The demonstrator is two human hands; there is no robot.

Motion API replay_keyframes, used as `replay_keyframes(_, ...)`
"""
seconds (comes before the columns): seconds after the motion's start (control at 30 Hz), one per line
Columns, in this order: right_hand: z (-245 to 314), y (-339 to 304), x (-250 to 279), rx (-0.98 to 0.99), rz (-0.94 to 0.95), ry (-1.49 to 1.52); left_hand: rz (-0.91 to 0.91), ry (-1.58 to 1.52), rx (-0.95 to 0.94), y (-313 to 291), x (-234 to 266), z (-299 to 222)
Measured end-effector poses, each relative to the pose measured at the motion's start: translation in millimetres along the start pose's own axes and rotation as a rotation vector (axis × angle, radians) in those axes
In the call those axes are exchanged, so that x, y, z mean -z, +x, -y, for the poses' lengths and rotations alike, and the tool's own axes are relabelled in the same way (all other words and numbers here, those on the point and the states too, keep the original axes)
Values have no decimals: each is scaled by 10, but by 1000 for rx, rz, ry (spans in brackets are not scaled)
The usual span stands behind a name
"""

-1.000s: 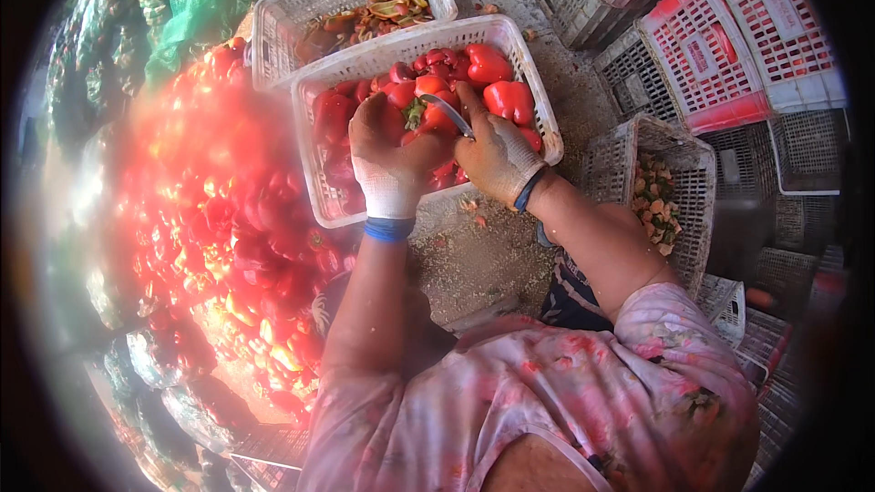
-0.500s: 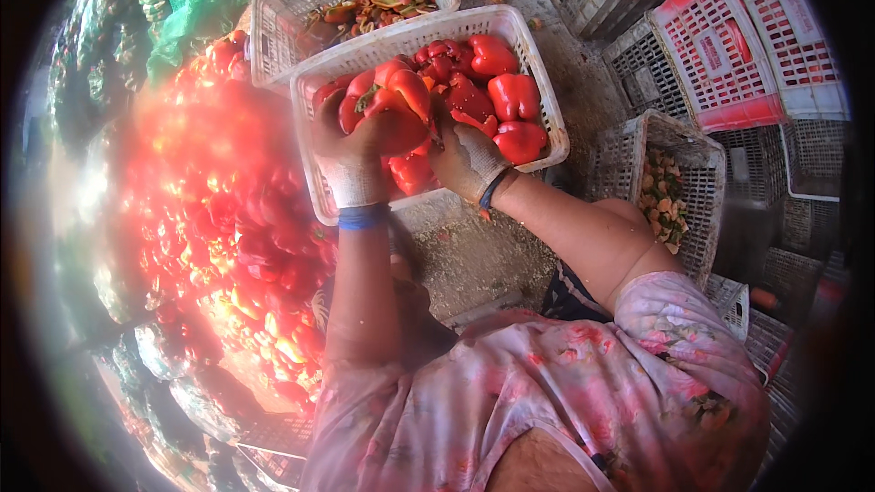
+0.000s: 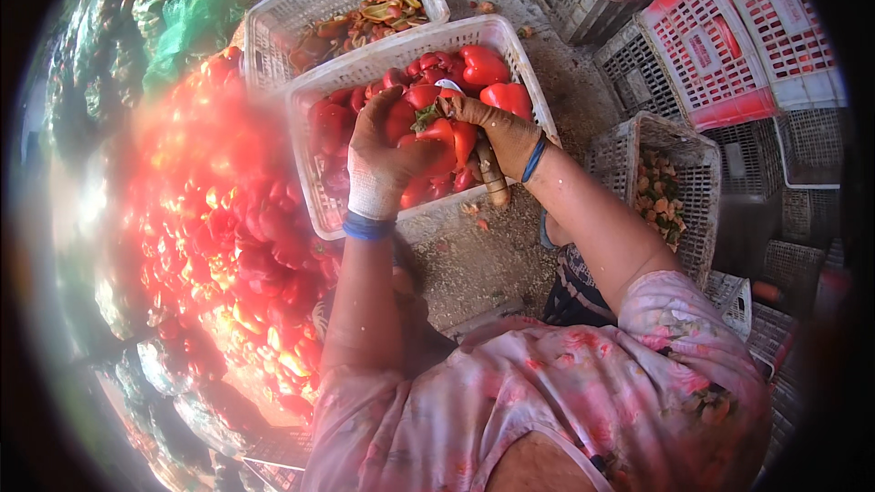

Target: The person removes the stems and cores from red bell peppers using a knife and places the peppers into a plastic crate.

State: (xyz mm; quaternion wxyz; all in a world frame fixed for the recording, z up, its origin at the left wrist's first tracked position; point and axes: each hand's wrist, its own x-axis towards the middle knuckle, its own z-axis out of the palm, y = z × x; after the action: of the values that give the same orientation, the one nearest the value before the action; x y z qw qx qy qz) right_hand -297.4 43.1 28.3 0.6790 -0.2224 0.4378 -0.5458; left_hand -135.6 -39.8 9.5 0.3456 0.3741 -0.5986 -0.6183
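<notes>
Over a white plastic crate [image 3: 301, 159] of red bell peppers, my left hand [image 3: 378, 159], in a stained white glove, is closed around a red bell pepper [image 3: 441, 133]. Its green stem end faces my other hand. My right hand [image 3: 503, 132], gloved as well, grips a knife whose wooden handle [image 3: 492, 178] sticks out below the palm. A small bright piece, perhaps the blade, shows by the fingertips at the stem. The fingers hide the rest of the knife. Blue bands circle both wrists.
Left of the crate lies a large heap of red peppers [image 3: 237, 219], blurred by glare. Behind stands another crate [image 3: 260, 41] with pepper scraps. At the right are a crate of trimmings [image 3: 679, 205] and stacked red and white crates [image 3: 711, 64]. Seeds litter the floor [image 3: 465, 269].
My right hand has turned and moved right, so the knife handle now shows. The pepper in my left hand now has its stem end toward the right hand. Scraps appear by the crate's near edge.
</notes>
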Motion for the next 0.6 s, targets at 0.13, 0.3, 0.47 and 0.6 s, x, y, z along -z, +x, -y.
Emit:
replay_keyframes(0.13, -191, 110, 109, 90, -53, 37, -28, -502, 253, -34, -143, -45)
replay_keyframes(0.3, -155, 225, 152, 67, -116, -197, 188, 2, -53, 63, 40, 425)
replay_keyframes(0.47, 1, 87, -75, 200, -152, -318, 250, -816, 297, 85, 83, 354)
replay_keyframes(0.6, -148, 156, -73, 383, -332, -752, 114, -740, 285, -42, -11, 240)
